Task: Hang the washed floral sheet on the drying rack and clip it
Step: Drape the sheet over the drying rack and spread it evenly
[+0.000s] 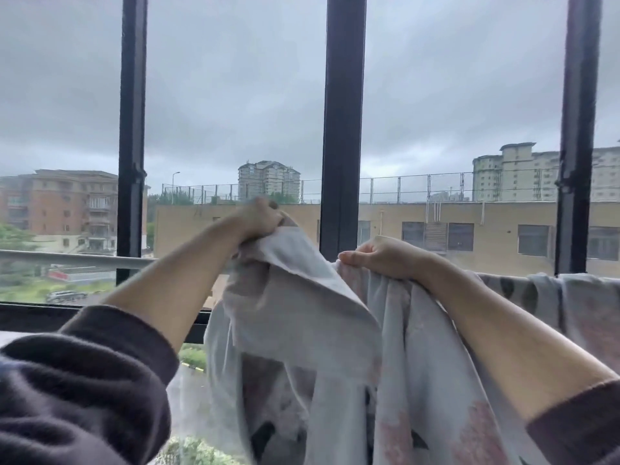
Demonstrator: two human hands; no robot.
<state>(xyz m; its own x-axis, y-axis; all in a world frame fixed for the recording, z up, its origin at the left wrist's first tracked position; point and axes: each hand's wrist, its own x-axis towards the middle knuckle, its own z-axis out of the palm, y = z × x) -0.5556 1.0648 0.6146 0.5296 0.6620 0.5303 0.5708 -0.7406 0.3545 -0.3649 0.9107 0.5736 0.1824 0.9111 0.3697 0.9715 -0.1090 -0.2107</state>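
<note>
Hands, left hand (260,219) and right hand (379,255), grip floral sheet (302,313) mid-frame; draping step; next: spread along rail (77,260), clip.

Left hand (260,218): blurred, fingers indistinct | floral sheet (302,330): lower part cut by bottom edge | rail (77,259): hidden under sheet rightward

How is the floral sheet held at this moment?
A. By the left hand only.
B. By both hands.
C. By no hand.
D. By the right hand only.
B: the left hand and the right hand each grip a bunch of the floral sheet.
</note>
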